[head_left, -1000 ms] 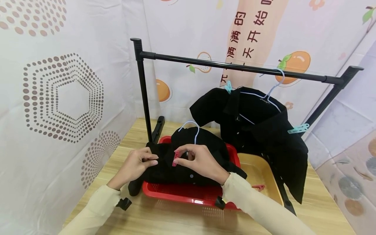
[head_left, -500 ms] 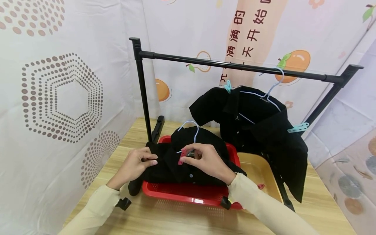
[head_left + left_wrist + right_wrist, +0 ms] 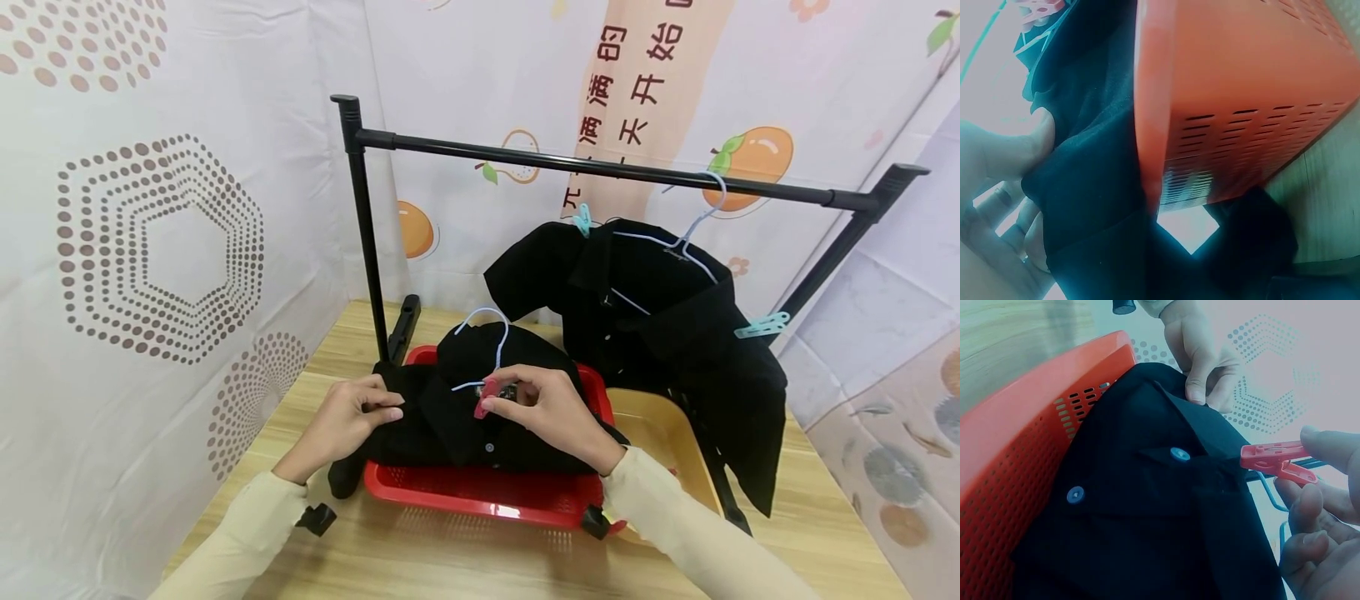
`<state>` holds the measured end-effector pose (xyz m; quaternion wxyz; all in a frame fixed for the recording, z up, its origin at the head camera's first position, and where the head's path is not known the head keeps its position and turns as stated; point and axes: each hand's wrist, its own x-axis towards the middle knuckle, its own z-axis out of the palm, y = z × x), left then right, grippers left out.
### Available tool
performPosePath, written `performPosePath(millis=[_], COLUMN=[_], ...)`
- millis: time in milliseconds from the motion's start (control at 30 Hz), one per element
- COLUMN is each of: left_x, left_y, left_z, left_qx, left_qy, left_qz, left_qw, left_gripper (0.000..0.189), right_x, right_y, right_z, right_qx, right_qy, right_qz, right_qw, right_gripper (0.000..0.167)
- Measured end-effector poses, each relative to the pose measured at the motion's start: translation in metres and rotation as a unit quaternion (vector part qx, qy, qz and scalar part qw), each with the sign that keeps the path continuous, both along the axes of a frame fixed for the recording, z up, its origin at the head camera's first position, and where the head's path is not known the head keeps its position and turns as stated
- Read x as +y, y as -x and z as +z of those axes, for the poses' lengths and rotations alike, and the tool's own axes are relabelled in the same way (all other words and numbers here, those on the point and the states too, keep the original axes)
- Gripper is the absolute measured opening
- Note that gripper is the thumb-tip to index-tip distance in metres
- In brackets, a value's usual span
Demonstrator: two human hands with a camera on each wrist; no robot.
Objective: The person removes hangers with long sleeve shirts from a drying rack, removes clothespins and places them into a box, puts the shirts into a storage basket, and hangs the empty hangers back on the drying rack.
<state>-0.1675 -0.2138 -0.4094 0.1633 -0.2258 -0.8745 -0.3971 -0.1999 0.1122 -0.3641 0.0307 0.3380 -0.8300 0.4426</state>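
Note:
A black buttoned shirt (image 3: 450, 437) lies over a red basket (image 3: 442, 498), with a light-blue hanger (image 3: 504, 337) inside it. My left hand (image 3: 347, 425) pinches the shirt's cloth near the left shoulder, thumb on top in the left wrist view. Between the thumb and fingers of my right hand (image 3: 551, 408) is a pinkish-red clothespin (image 3: 1275, 457). In the right wrist view its tip overlaps the collar edge, near a blue button (image 3: 1180, 454) and the hanger wire.
A black rack bar (image 3: 525, 158) spans above. From it hangs another black shirt (image 3: 667, 350) on a light-blue hanger, with a turquoise clothespin (image 3: 582, 220) at one shoulder and a second (image 3: 763, 325) at the other. A yellow tray (image 3: 652, 408) sits right of the basket.
My right hand has shifted to the right along the collar with the red clothespin, uncovering part of the hanger wire. The left hand has stayed in place on the cloth.

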Motion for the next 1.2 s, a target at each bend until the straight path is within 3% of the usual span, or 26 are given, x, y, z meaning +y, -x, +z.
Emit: performPosePath(millis=[367,767,1200], left_x=[0.0,-0.001,-0.001], left_y=[0.0,0.0,-0.001], left_z=[-0.001,-0.002,-0.002], left_qx=[-0.008,0.009,0.007], left_qy=[-0.003,-0.005,-0.007], left_qz=[0.0,-0.003,-0.004], left_qw=[1.0,0.9999,0.9999], left_gripper=[0.017,0.017,0.017], right_x=[0.015,0.028,0.047], right_y=[-0.002,-0.004,-0.009], right_z=[-0.002,-0.004,-0.007], right_qx=[0.002,-0.004,-0.038], right_qy=[-0.003,0.009,0.019], right_qz=[-0.028,-0.051,-0.058], right_qw=[0.9996,0.9987,0.9975], right_gripper=[0.029,0.028,0.026])
